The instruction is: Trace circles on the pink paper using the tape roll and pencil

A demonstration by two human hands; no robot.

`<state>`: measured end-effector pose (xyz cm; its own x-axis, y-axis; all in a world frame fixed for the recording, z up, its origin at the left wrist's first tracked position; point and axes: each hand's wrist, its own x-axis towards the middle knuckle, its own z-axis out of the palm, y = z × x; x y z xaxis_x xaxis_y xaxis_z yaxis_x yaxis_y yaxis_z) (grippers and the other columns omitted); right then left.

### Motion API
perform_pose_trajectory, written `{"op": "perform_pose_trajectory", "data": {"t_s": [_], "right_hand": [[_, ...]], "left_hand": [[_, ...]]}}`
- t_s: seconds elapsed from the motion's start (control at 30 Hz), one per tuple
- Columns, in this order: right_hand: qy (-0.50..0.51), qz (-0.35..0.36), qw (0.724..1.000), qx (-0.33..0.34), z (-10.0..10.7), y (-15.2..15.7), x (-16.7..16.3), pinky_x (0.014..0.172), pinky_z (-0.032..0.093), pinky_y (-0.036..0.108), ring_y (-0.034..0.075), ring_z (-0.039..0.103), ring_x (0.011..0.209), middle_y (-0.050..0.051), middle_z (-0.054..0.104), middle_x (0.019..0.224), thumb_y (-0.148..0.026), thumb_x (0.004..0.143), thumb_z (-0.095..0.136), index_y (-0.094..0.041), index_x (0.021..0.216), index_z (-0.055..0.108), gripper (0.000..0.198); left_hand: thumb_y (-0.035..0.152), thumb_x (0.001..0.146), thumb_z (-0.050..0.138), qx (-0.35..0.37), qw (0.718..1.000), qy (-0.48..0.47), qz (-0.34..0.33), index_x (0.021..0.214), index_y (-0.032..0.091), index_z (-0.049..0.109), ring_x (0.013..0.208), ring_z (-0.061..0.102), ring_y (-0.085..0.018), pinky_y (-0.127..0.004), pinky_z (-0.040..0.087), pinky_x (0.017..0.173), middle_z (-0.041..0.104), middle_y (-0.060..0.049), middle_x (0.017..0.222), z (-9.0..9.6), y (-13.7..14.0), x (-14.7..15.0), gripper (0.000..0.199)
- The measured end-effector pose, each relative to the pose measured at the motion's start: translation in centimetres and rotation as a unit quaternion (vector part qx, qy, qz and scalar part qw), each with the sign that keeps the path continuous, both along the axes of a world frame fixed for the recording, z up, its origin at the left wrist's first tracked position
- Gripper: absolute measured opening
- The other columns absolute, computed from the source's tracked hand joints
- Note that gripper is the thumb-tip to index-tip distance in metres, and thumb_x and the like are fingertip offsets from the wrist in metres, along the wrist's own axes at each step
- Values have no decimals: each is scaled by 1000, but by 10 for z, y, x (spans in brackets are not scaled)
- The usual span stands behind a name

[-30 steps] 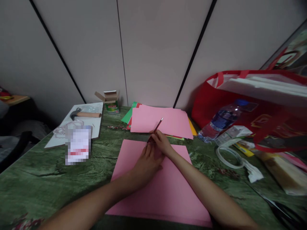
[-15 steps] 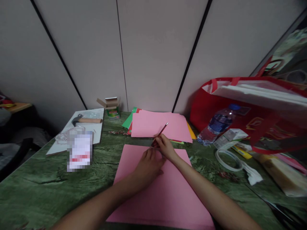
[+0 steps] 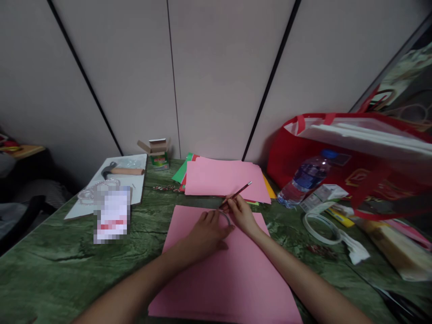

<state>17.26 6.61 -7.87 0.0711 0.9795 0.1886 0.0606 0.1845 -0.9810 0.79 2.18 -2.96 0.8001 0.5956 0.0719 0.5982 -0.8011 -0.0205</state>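
Note:
A sheet of pink paper (image 3: pixel 243 270) lies on the table in front of me. My left hand (image 3: pixel 206 231) rests on its upper part, fingers and thumb pressing on a thin grey ring (image 3: pixel 225 218), partly hidden under them. Beside it, to the right, my right hand (image 3: pixel 241 213) grips a dark pencil (image 3: pixel 242 190) with its upper end leaning up and to the right. The pencil's lower end points toward the ring's top edge, but my fingers hide the tip, so whether it touches the paper cannot be seen.
Behind the sheet is a stack of pink paper (image 3: pixel 224 177) with other colours underneath. At left, a hammer (image 3: pixel 124 171) lies on a white board (image 3: pixel 137 191) near a small green box (image 3: pixel 159 159). At right are a water bottle (image 3: pixel 305 180), tape roll (image 3: pixel 308 229), red bag (image 3: pixel 283 148) and scissors (image 3: pixel 394 299).
My right hand has shifted right along the ring's edge, and the pencil leans further to the right. More of the ring shows. My left hand stays nearly in place.

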Motion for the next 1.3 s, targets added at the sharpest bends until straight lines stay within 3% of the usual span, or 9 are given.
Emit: {"op": "perform_pose_trajectory", "data": {"t_s": [0.47,0.8,0.9,1.03,1.13,1.3], "right_hand": [[38,-37,999,-8,-2,-21,14,59,53,33,17,61,59,2,63,74,-55,76,58,-22,86,49,35],[25,-56,998,-13,-4,-25,16,57,53,32,18,63,57,0,63,62,-58,74,57,-21,87,49,40],[26,-55,998,-10,-4,-25,17,57,53,31,18,63,57,0,63,62,-59,74,57,-21,87,49,41],[27,-56,998,-7,-3,-25,16,57,54,32,18,63,57,1,64,64,-61,72,58,-21,85,48,43],[27,-58,998,-4,-2,-25,16,56,54,33,19,63,56,1,63,63,-62,72,58,-21,84,48,43],[46,-49,998,-10,-2,-27,16,56,53,31,17,62,56,1,63,65,-59,71,61,-21,84,49,42]], "left_hand": [[46,79,63,6,999,-29,-37,131,29,45,118,38,-33,-47,35,95,46,-12,121,-2,5,-6,57],[46,77,64,-13,999,-34,-36,133,31,40,114,38,-33,-47,33,94,47,-11,119,-3,7,-7,62],[42,82,60,-37,998,-46,-29,128,28,44,109,41,-30,-44,35,92,48,-10,115,2,5,-6,50],[29,91,45,-66,996,-56,-19,105,21,54,98,44,-24,-37,37,87,49,-9,107,11,4,-6,19],[21,93,38,-65,996,-57,-25,97,20,56,94,44,-22,-35,37,86,48,-8,103,11,6,-7,18],[16,92,37,-49,997,-49,-28,100,22,55,93,44,-21,-34,37,84,48,-7,101,6,9,-7,20]]}}
